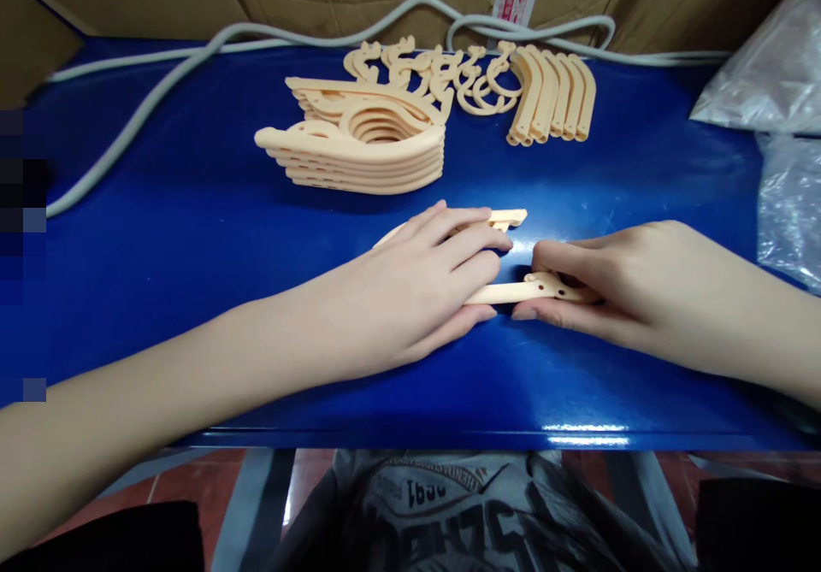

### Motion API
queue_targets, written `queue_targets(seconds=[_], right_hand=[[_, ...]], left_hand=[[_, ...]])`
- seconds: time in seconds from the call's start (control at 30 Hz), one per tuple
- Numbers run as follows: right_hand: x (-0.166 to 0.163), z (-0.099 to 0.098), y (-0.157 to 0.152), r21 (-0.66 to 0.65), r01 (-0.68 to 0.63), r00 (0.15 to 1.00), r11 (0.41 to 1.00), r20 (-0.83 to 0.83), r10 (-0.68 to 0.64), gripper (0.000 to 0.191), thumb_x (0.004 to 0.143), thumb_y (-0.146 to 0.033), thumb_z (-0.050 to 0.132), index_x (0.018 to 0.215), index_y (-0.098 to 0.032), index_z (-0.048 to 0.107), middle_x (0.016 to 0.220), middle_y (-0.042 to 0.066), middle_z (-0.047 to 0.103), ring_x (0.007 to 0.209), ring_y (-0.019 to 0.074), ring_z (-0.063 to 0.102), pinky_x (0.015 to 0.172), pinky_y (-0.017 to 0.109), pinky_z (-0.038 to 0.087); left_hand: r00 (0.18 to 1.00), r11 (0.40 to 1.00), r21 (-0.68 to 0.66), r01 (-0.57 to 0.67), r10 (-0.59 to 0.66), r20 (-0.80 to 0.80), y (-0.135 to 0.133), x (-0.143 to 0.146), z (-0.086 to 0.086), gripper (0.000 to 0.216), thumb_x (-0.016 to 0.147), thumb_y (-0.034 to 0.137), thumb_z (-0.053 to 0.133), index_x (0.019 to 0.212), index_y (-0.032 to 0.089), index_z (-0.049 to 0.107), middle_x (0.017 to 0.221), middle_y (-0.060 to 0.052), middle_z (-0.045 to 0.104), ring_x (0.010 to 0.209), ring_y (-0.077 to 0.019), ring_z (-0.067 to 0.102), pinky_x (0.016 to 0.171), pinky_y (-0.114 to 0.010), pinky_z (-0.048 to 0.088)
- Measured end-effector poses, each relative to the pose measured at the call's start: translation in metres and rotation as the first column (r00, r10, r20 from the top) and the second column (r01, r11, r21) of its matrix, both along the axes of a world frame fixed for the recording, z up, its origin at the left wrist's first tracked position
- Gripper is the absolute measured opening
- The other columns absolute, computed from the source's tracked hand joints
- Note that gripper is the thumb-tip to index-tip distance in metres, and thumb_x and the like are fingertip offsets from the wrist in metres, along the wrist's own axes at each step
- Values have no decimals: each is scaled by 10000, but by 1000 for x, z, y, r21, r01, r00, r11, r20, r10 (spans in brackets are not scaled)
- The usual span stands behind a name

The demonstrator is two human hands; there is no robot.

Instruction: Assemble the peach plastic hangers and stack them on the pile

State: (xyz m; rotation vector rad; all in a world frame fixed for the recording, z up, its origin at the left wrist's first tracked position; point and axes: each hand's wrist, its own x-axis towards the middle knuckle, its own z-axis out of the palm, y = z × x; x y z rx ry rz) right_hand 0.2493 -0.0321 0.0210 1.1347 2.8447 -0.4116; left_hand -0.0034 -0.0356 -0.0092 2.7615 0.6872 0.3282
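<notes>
On a glossy blue table (192, 213), a slim peach plastic bar with small holes (513, 291) lies with its long axis left to right, spanning both hands. The right hand (616, 286) pinches its right end. The left hand (423, 286) rests open and flat over its left end, in front of a stack of curved peach plastic hanger parts (359, 144).

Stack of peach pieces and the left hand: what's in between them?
Just bare blue table between the stack and the left hand, in the head view.
</notes>
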Motion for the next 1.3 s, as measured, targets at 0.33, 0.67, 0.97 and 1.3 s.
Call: queue_targets(seconds=[0.33,0.67,0.97,1.3], right_hand=[[-3,1,1,23,41,996,999,-79,-39,586,1034,-705,261,768,-235,488,562,-6,539,437,148,464,511,306,219],[1,2,2,52,23,994,998,-109,-17,537,1064,-628,297,768,-228,498,549,-22,505,426,132,449,506,287,236],[1,1,3,73,-14,992,997,-121,22,484,1078,-559,345,764,-224,498,533,-34,482,413,121,424,504,287,219],[5,-1,10,-97,13,982,995,-186,-30,527,1034,-646,424,836,-203,628,560,-43,526,468,110,421,530,278,230]], left_hand=[[988,980,-200,-4,35,152,6,-2,7,168,1101,278,429,994,199,533,1417,-123,596,1472,-290,412,1216,-509,394],[980,966,-259,-22,73,187,4,-1,6,160,1100,292,445,1029,187,545,1466,-115,559,1483,-258,383,1234,-448,354],[983,963,-270,-19,68,173,3,0,6,154,1093,270,448,1010,181,542,1431,-119,582,1476,-269,389,1228,-434,340],[978,976,-216,-31,74,195,3,2,-1,161,1097,279,451,1032,183,563,1431,-99,585,1473,-268,390,1265,-463,298]])
